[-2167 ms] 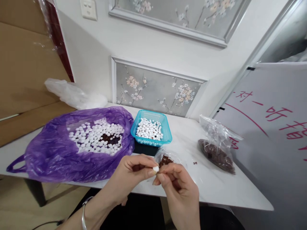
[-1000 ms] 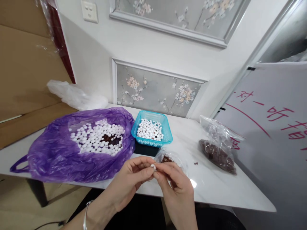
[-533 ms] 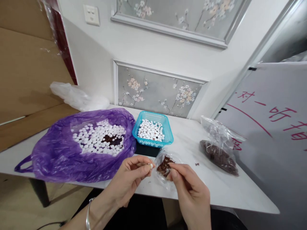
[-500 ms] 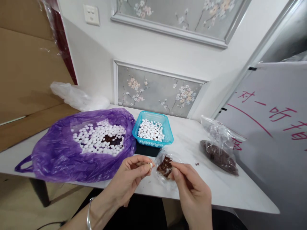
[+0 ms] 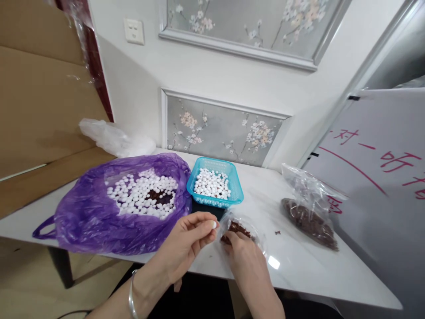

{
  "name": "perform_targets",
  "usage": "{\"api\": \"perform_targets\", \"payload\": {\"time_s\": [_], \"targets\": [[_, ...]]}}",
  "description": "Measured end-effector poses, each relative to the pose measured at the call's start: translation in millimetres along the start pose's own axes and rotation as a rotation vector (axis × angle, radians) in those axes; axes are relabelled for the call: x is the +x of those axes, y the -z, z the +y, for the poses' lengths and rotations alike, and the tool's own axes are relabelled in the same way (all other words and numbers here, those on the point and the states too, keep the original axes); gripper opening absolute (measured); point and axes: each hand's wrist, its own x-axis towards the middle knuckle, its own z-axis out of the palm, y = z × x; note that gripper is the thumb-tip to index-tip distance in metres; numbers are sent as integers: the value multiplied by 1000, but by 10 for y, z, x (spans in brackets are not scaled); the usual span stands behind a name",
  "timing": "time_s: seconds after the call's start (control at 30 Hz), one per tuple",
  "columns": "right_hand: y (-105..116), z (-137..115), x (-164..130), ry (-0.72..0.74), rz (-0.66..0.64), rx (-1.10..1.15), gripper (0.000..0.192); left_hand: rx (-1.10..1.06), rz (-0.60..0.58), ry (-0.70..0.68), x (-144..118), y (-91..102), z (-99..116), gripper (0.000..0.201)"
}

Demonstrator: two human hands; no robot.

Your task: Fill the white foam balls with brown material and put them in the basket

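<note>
Between the thumb and forefinger of my left hand is a small white ball. My right hand dips its fingertips into an open clear plastic bag of reddish-brown bits. Those fingers are drawn together, and their tips and anything in them are hidden. Just behind the hands stands a blue plastic basket with many white balls in it. To the left lies a purple plastic bag, spread wide, holding more white balls and a dark brown patch.
A clear zip bag of brown material lies at the right of the white table. Under the basket is a dark flat object. A crumpled clear bag sits at the back left, by cardboard. A whiteboard leans at right.
My right hand has moved down and left, its fingertips now in the bag of brown bits. My left hand still pinches the white ball. The view has shifted slightly.
</note>
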Motion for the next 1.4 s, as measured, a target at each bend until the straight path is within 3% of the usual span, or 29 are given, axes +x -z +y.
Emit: {"api": "perform_targets", "payload": {"time_s": [0.17, 0.33, 0.47, 0.6, 0.7, 0.83, 1.03, 1.17, 1.4], "targets": [[-40, -17, 23, -3, -66, -88, 27, 338, -18, -284, 285, -145, 108, 8], [-37, 39, 44, 2, -49, -152, 30, 596, 19, -418, 739, -256, 288, 16], [-21, 66, 52, 11, -68, -181, 32, 846, 27, -456, 1094, -155, 532, 32], [-42, 36, 57, 13, -71, -186, 33, 1065, 59, -435, 1306, 90, 856, 33], [-47, 9, 55, 22, -59, -170, 30, 1215, 81, -392, 1238, 304, 1083, 35], [-58, 5, 52, 22, -14, -131, 28, 1423, 94, -261, 908, 606, 1220, 31], [-125, 23, 55, 41, 89, -41, 31, 1589, 60, -46, 660, 941, 938, 32], [-137, 93, 37, 59, 151, 38, 33, 1555, 91, -33, 716, 1018, 771, 31], [-68, 258, 26, 62, 270, 272, 28, 1245, 123, -145, 542, 973, 836, 21]]}}
